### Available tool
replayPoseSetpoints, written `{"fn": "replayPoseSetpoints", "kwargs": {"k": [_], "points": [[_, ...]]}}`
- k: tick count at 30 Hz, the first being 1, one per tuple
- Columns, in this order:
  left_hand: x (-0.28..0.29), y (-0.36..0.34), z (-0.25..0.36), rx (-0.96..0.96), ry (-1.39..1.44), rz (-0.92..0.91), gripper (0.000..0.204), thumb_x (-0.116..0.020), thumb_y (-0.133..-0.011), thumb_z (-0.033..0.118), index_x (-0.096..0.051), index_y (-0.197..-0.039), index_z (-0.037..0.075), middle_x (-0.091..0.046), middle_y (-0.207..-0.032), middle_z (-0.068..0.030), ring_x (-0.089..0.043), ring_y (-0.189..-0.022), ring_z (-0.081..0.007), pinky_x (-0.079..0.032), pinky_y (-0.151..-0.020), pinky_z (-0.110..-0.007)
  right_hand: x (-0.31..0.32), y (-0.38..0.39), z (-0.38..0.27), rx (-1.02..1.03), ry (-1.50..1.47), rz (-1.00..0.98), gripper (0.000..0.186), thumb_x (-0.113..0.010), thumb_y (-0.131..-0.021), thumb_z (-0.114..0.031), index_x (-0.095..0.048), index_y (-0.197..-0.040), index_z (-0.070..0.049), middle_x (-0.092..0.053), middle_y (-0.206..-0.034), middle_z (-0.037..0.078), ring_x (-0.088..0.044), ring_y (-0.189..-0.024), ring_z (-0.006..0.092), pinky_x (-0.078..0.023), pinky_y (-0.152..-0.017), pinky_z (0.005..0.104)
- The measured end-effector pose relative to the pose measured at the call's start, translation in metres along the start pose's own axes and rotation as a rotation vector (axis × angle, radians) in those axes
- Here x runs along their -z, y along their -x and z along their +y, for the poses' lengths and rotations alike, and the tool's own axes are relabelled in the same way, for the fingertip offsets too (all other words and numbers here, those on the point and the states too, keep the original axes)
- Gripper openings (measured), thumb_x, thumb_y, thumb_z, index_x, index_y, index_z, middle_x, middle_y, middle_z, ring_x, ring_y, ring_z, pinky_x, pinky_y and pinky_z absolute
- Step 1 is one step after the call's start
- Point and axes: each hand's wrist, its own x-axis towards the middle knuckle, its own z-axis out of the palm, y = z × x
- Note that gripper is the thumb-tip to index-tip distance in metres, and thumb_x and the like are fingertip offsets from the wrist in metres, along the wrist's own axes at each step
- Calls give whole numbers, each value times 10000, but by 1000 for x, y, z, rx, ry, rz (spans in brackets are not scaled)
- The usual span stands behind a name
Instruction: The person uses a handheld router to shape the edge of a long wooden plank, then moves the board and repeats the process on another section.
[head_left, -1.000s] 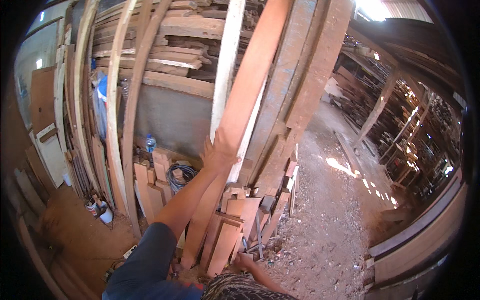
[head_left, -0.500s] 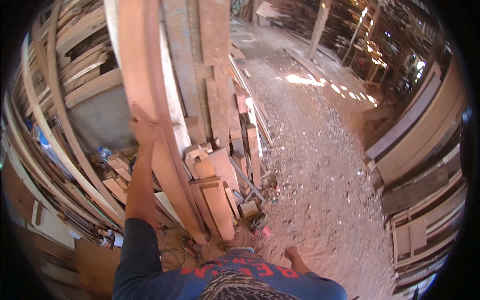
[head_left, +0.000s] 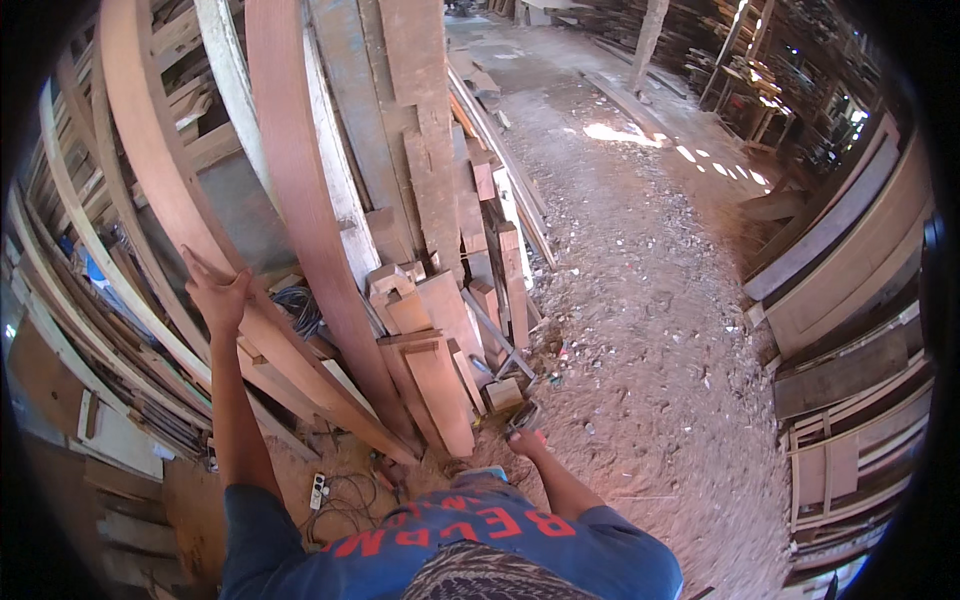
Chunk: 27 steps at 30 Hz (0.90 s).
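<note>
My left hand is raised at arm's length and grips the left edge of a long, pale brown plank. The plank stands steeply and leans against a crowded wall of timber, its foot on the ground near my feet. Just to its right stands a redder long plank, apart from my hand. My right hand hangs low by my hip, close to a small dark object on the ground; whether it holds anything is unclear.
Short board offcuts lean at the base of the stack. A white power strip with cables lies on the sawdust. Stacked planks line the right side, with a dirt aisle between.
The view has swung left and down. My left hand sits lower along the plank than before, and the plank leans further left. My right hand stays low.
</note>
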Motion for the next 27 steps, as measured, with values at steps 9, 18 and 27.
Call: {"fn": "replayPoseSetpoints", "kwargs": {"k": [9,18,27], "points": [[114,77,25,-71,24,84,1217,-880,-723,156,-97,-1648,49,-337,-1544,-244,-398,-1412,-366,-351,-1169,-409,81,-2,-290,713,-133,-386,660,-756,-831,-347,-546,-1354,-4,-646,-1300,245,-640,-1148,416,-517,-996,483],[217,153,25,236,472,27,1220,-788,-817,588,0,-1667,206,-322,-1602,-201,-423,-1413,-356,-360,-1163,-525,47,100,-457,1127,-280,-677,929,-803,-824,-343,-309,-1532,-2,-439,-1488,301,-463,-1369,432,-397,-1133,473],[301,114,-54,318,889,86,610,-475,-1056,447,-609,-1293,-99,-709,-1093,-185,-686,-1007,-284,-543,-928,-415,8,127,-435,1348,-235,-655,729,-760,-885,-329,-425,-1424,30,-591,-1271,267,-620,-1114,436,-511,-935,494]]}}
